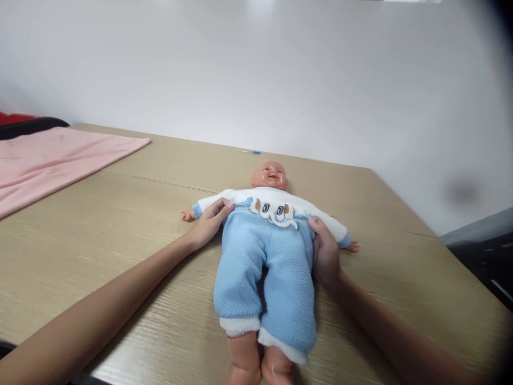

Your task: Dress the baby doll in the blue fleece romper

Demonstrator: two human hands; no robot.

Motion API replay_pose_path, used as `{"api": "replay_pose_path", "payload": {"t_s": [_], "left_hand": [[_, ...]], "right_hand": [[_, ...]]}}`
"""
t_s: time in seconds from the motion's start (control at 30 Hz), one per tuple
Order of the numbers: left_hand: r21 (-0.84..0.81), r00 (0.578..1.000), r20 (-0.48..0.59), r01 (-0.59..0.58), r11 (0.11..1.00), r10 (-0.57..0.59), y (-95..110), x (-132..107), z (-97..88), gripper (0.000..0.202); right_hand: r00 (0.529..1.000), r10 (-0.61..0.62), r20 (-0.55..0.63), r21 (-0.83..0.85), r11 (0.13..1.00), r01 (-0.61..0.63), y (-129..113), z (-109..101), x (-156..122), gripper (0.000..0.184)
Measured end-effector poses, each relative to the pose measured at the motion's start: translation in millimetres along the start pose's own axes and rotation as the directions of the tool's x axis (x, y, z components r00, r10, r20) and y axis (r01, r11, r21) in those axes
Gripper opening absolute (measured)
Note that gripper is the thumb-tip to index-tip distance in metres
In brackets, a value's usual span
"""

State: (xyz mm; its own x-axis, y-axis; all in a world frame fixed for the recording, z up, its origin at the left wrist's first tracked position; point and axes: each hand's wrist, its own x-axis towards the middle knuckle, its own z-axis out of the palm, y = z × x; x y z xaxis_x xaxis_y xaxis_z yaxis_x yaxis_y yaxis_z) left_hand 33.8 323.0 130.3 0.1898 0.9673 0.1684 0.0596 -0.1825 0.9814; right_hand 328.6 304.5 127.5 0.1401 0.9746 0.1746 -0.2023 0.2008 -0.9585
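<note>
My left forearm (132, 300) and right forearm (385, 329) come nearest, reaching in from the lower corners on either side of a doll (269, 176), which lies on its back on the wooden table (160, 198), legs toward me and head away. My left hand (212, 218) pinches the waist edge of its blue fleece trousers (267, 245) between thumb and fingers; my right hand (326, 248) grips the opposite side, thumb on top, fingers partly hidden. Between my hands sits an elephant patch (276, 210), just below the white top (306, 202). Beyond the doll's head lies a slim blue-ended pen (251, 152), and well to the left a pink cloth (60, 155) is spread out
</note>
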Motion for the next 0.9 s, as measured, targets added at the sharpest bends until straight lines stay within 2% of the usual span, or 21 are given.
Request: {"api": "replay_pose_path", "payload": {"t_s": [0.1,0.23,0.4,0.57,0.9], "left_hand": [[-0.005,0.999,0.042,-0.034,0.999,0.034,-2.9,0.2,-4.3,0.04],[-0.051,0.997,0.068,-0.04,0.998,0.044,-5.5,0.3,-7.8,0.033],[-0.082,1.0,0.015,-0.019,0.996,0.021,-6.2,0.1,-3.0,0.04],[-0.073,0.995,-0.061,-0.088,0.993,0.083,-6.0,-0.4,3.2,0.042],[-0.017,0.989,-0.117,-0.097,0.995,0.095,-7.3,-0.1,2.7,0.037]], "right_hand": [[0.999,-0.038,0.024,-0.086,0.995,0.04,-4.8,-2.4,-2.7,0.025],[0.996,-0.08,0.043,-0.197,0.977,0.087,-13.6,-0.6,-4.6,0.021],[0.999,0.002,0.04,-0.09,0.996,0.002,-13.5,2.2,-4.3,0.016],[1.0,0.027,0.016,0.005,1.0,-0.027,-10.3,0.4,-5.7,0.024],[0.996,-0.06,-0.073,-0.148,0.988,0.049,0.3,-0.8,2.9,0.042]]}}
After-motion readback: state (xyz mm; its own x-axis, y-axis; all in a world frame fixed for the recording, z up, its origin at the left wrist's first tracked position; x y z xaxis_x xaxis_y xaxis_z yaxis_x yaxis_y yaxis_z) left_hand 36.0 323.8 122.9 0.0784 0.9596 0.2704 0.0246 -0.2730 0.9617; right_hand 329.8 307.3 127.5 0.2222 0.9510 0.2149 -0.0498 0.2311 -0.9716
